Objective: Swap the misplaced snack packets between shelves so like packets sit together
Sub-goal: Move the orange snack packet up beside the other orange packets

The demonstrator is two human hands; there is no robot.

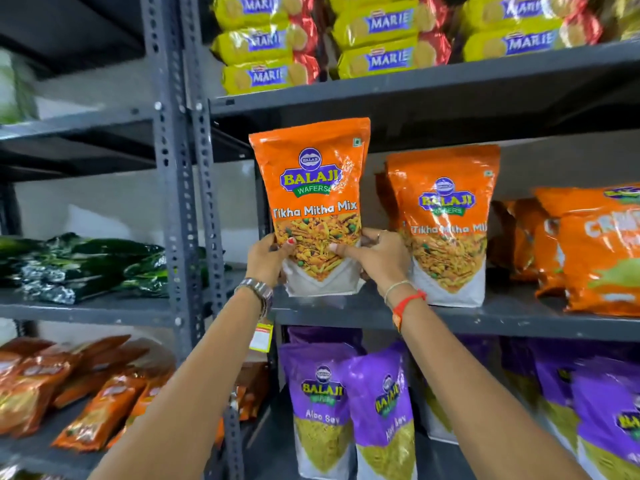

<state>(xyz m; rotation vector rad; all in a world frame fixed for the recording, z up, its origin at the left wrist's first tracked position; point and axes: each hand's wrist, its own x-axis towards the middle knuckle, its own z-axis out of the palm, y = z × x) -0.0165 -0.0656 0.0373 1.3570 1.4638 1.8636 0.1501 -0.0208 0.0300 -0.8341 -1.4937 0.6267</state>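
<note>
Your left hand (266, 256) and right hand (375, 256) gripped the glossy orange Tikha Mitha Mix pouch (317, 202) upright on the grey middle shelf (450, 315), beside its matching orange pouch (446, 223); placement looked nearly finished.

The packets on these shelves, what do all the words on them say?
"BALAJI WAFERS", "Tikha Mitha Mix": orange packet held upright by both hands.
"BALAJI WAFERS", "Tikha Mitha Mix": second orange packet standing beside it.
"MARIE": yellow biscuit packs on the top shelf.
"BALAJI", "Aloo Sev": purple packets on the lower shelf.
"CR...": orange packet at the right edge, cut off.
Green packets, orange packets lower left, and yellow shelf tag: too blurred.
</note>
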